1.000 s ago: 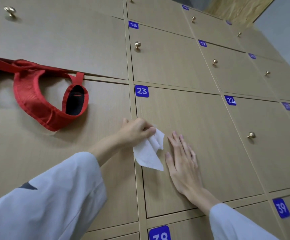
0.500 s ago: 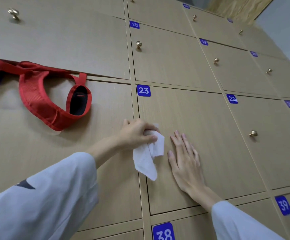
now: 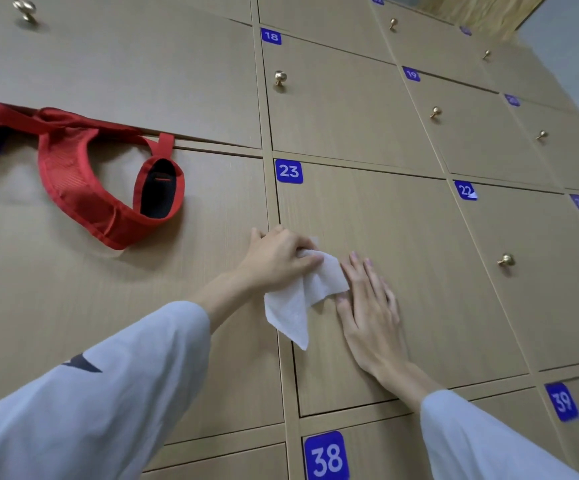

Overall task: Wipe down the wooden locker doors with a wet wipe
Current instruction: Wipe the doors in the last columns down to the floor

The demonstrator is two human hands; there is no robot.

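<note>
**Wiping door 23, early in the job**

Head view:
- Left hand (image 3: 277, 258) pinches a bunched white wipe (image 3: 302, 299) between thumb and curled fingers. Top of the wipe is pressed to door 23 (image 3: 402, 271) near its left edge; the loose tail hangs down over the gap beside the next door (image 3: 142, 306).
- Right hand (image 3: 371, 313) lies flat on door 23, fingers straight and slightly spread, pointing up. Index finger touches the wipe's right edge. Holds nothing; looks like bracing, or holding the door shut.
- Both arms reach up and forward in pale sleeves (image 3: 108, 393). Left wrist is bent so the knuckles face the camera; right forearm comes in from lower right.

Progress, my read:
- No wet streaks or sheen visible on any door, so I can't tell which are done.
- Wipe sits mid-height at the left of 23; most of that panel's area is above and to the right of it.
- Doors 18 (image 3: 333, 109), 19 (image 3: 461, 126), 22 (image 3: 530, 271), 38, 39 and the rest show no sign of contact. Assume most of the wall is left.

Obstacle: red strap (image 3: 84, 188) hangs out of the door seam on the left and drapes over the neighbouring door. Needs working around when that panel comes up. Knobs (image 3: 506, 260) likewise.
</note>
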